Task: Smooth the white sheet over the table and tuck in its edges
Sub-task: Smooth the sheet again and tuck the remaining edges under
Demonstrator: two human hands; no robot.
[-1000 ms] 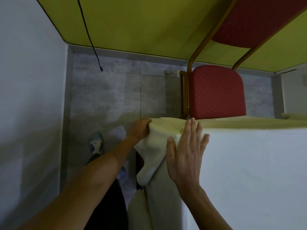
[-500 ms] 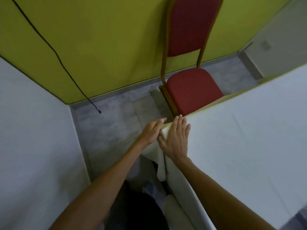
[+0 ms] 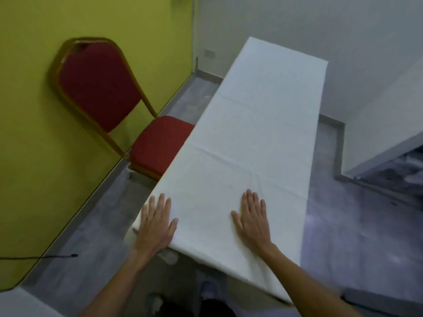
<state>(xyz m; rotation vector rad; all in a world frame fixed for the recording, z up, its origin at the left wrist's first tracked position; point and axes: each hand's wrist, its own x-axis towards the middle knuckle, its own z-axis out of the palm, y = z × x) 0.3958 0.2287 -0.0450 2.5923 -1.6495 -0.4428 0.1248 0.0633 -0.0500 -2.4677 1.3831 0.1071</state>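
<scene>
The white sheet (image 3: 251, 133) covers a long narrow table that runs away from me toward the far wall. Faint fold creases cross it. My left hand (image 3: 156, 224) lies flat, palm down, on the near left corner of the sheet, fingers spread. My right hand (image 3: 253, 217) rests flat on the sheet further right, also palm down with fingers apart. Neither hand grips the cloth. A little bunched sheet hangs just below the left corner.
A red padded chair with a gold frame (image 3: 119, 106) stands against the yellow-green wall, its seat touching the table's left side. A black cable (image 3: 45, 256) lies on the grey floor at left. White walls close in at right and behind the table.
My left hand let go of the sheet corner it was pinching. Both hands now lie flat on top of the table. The view swung up from the corner to the whole table.
</scene>
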